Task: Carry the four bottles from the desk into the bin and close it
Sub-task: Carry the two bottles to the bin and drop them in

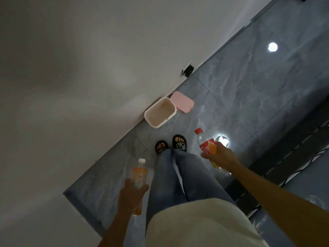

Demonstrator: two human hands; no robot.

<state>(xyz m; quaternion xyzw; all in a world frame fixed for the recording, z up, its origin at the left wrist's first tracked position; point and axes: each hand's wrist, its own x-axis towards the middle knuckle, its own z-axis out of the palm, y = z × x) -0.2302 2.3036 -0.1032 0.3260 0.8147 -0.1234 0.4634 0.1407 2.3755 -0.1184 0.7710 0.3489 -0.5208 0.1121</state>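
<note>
A white bin (166, 104) stands open on the floor against the wall, and nothing shows inside it. Its pink lid (182, 102) lies flat on the tiles just behind it. My left hand (132, 194) grips an orange bottle with a white cap (139, 172); a second orange shape (137, 211) shows under that hand. My right hand (219, 155) holds a clear bottle with a red cap and red label (204, 142), and a yellow bottle (215, 164) pokes out below the palm. Both hands hang short of the bin, beside my legs.
A white wall (80, 77) runs along the left. The floor is glossy blue-grey tile (240, 90) with bright lamp reflections. A black plug (187, 70) sits low on the wall beyond the bin. My feet in black slippers (170, 145) stand just short of the bin.
</note>
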